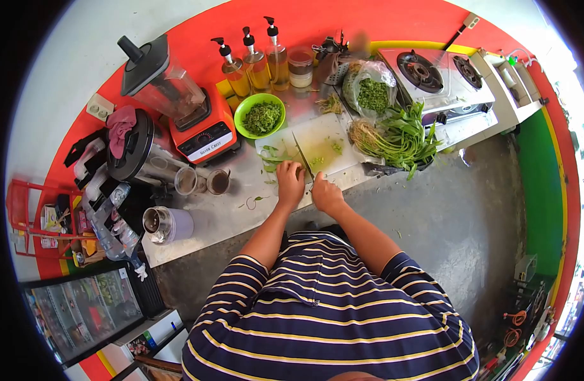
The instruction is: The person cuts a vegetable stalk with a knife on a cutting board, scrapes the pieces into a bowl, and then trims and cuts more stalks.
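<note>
My left hand (290,180) presses down on green stems (271,157) at the near left of a white cutting board (317,136). My right hand (326,194) grips the handle of a knife (302,155) whose blade lies across the board beside the left hand. Small chopped green bits (317,160) are scattered on the board. A green bowl (259,115) of chopped greens stands just behind the board. A big bunch of leafy greens with roots (397,138) lies at the board's right end.
On the steel counter (225,213) stand a red blender (184,105), a second black-lidded blender jar (136,149), cups (203,181), three pump bottles (257,60), a bag of chopped greens (371,92) and a two-burner gas stove (441,76). A glass-front cooler (82,311) sits lower left.
</note>
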`<state>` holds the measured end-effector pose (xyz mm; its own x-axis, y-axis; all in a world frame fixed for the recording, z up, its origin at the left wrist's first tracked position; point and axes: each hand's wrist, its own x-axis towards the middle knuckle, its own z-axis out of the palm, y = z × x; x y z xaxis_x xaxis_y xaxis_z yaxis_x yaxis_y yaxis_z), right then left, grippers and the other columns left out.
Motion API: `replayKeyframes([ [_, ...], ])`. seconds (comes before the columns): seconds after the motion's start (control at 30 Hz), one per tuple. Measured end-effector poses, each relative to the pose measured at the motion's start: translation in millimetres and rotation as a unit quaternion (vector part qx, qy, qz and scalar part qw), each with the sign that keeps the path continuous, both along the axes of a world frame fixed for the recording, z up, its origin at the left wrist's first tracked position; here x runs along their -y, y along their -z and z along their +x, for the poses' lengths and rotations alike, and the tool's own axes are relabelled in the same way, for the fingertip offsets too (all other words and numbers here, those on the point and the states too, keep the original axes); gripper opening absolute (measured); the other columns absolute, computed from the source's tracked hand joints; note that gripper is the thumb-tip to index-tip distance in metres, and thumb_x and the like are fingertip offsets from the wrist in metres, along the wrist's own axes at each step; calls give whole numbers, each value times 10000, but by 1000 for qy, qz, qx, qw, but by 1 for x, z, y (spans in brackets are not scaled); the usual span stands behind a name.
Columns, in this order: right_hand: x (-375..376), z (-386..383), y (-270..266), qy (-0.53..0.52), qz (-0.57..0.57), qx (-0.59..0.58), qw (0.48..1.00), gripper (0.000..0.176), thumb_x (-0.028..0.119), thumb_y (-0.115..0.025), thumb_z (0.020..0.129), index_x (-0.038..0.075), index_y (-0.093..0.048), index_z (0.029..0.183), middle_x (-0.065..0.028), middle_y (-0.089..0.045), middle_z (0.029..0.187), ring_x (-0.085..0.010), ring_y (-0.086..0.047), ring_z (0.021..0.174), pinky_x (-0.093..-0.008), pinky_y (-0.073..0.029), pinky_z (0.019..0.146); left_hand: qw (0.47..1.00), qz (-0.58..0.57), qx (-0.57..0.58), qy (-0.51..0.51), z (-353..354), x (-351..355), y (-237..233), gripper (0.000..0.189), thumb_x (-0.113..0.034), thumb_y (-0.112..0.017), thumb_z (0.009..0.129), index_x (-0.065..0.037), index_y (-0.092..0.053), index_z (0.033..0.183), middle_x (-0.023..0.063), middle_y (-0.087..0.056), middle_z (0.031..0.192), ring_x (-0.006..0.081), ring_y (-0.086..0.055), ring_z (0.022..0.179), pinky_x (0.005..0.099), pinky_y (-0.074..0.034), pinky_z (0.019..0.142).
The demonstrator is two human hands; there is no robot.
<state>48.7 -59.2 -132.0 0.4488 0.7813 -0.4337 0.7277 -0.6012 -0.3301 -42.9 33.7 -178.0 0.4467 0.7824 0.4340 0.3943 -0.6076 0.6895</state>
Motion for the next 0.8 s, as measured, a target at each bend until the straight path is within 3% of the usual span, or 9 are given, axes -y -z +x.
replayKeyframes([
  [0.1, -1, 19, 6, -17, 12, 2, 1000, 264, 142, -495, 942, -20, -431, 1141, -301, -689, 1019, -467, -684, 968, -520, -554, 850, 999, -30, 5, 34, -1, -6, 6, 94, -77, -699, 816, -28, -642, 873, 120, -593, 849, 334, -539, 901, 437, -417, 870],
  [0.23, 6, 38, 8, 39, 14, -4, 999, 278, 187, -470, 965, -11, -433, 1157, -318, -680, 1033, -483, -676, 965, -541, -539, 863, 997, -58, 3, 55, -6, -9, 8, 84, -87, -708, 813, -26, -658, 841, 114, -610, 852, 327, -547, 900, 429, -426, 856],
  [0.47, 4, 77, 13, 65, 23, 35, 997, 367, 294, -507, 987, -15, -449, 1175, -329, -662, 1075, -484, -649, 1026, -543, -512, 900, 997, -29, 17, 65, 0, -3, 9, 92, -66, -674, 836, -29, -700, 917, 114, -640, 897, 332, -565, 947, 421, -445, 892],
  [0.63, 5, 57, 2, 63, 28, 3, 998, 362, 291, -523, 982, -15, -462, 1165, -327, -666, 1046, -493, -648, 1008, -551, -514, 885, 995, -2, -20, 95, 7, -9, 5, 107, -65, -649, 850, -36, -694, 942, 117, -658, 944, 336, -570, 978, 431, -440, 907],
  [0.8, 5, 27, -16, 3, 11, 12, 1000, 297, 200, -493, 967, -23, -463, 1160, -297, -688, 1034, -448, -686, 978, -510, -554, 850, 996, -6, -48, 78, 12, -2, -5, 231, -93, -625, 872, -58, -637, 1099, 115, -662, 976, 321, -579, 986, 442, -440, 902],
])
